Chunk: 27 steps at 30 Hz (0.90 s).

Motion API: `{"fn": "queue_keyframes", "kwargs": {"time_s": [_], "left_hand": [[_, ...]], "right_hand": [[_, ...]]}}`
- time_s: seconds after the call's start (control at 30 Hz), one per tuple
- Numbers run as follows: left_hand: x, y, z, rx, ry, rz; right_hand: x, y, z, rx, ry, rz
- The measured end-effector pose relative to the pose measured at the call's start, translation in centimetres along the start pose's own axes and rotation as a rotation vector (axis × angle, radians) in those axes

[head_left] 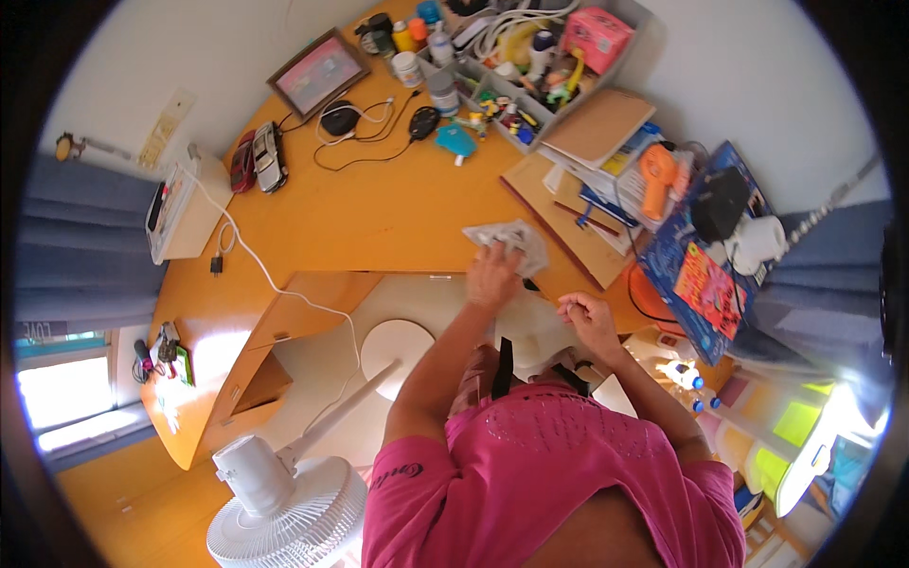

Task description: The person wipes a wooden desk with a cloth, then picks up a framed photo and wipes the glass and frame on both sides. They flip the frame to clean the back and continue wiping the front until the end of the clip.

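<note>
Left hand (495, 276) is outstretched, right hand (589, 324) curled.

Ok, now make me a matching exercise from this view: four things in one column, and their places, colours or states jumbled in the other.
Column one
1. Crumpled whitish cloth
2. Right hand
3. Standing fan
4. Framed picture

Column two
A. White, with a round base
B. Dark border, pinkish middle
C. Under the left hand, on the orange-brown desk
D. Fingers curled in, near the desk's front edge

Right pairs: 1-C, 2-D, 3-A, 4-B
</note>
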<state>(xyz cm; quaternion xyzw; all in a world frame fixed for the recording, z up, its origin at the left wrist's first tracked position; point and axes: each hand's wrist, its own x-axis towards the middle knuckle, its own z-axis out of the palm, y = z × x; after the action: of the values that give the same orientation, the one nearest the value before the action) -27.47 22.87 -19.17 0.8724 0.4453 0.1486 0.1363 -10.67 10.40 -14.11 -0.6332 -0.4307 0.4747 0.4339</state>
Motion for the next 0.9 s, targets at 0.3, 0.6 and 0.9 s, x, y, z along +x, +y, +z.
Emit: {"fn": "queue_keyframes", "kwargs": {"time_s": [0.3,0.6,0.9], "left_hand": [[-1.1,-25.6,-7.9,0.317,0.297,-0.668],[2.3,-19.9,-3.2,0.154,0.36,-0.532],[7.5,-15.8,-3.5,0.013,0.158,-0.063]], "right_hand": [[12.4,1.8,7.6,-0.508,0.079,-0.414],[19.8,3.3,10.8,-0.791,0.196,-0.598],[20.1,4.0,10.5,-0.988,0.134,-0.558]]}}
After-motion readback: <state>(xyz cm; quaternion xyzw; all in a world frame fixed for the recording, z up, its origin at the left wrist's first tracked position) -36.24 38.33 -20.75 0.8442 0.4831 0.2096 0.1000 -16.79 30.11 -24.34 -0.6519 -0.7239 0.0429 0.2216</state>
